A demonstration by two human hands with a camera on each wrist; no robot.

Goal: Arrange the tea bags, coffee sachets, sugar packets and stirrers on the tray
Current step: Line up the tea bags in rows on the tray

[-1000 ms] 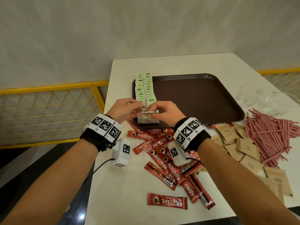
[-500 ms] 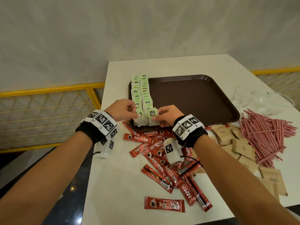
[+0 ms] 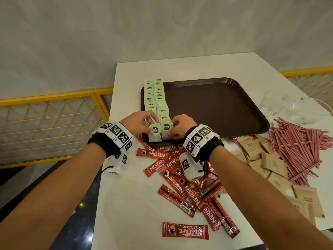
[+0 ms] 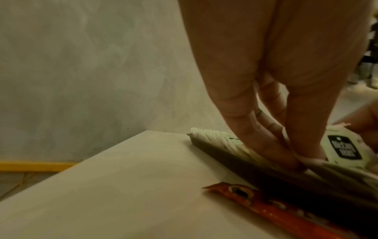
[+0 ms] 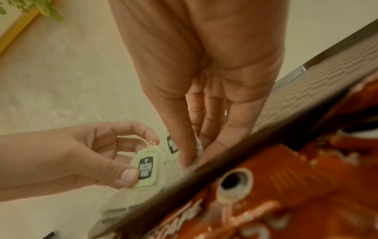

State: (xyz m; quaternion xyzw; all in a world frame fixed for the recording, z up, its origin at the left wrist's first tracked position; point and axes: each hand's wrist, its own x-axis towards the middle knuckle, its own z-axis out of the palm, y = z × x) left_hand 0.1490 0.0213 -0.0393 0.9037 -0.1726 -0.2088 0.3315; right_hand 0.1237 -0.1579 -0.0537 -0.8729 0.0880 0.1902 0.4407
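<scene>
Your left hand [image 3: 139, 121] pinches the green tag [image 3: 155, 130] of the nearest tea bag [image 3: 154, 137] in the left row, thumb on the tag's face and fingers curled behind it, as the right wrist view shows plainly. Your right hand [image 3: 181, 126] is right beside it, thumb and fingers closed on the edge of the front tea bag of the right row [image 3: 166, 131], down at the tray's near rim. Both bags stand upright at the front of two rows of tea bags [image 3: 155, 98] that run along the left edge of the brown tray [image 3: 225, 109]. Just in front of the tray's near edge, under your wrists, red coffee sachets [image 3: 180, 175] lie scattered on the white table [image 3: 126, 204]. To the right of them sit brown sugar packets [image 3: 273, 165], then the pink stirrers [image 3: 297, 147] in a loose heap, well apart from your hands.
</scene>
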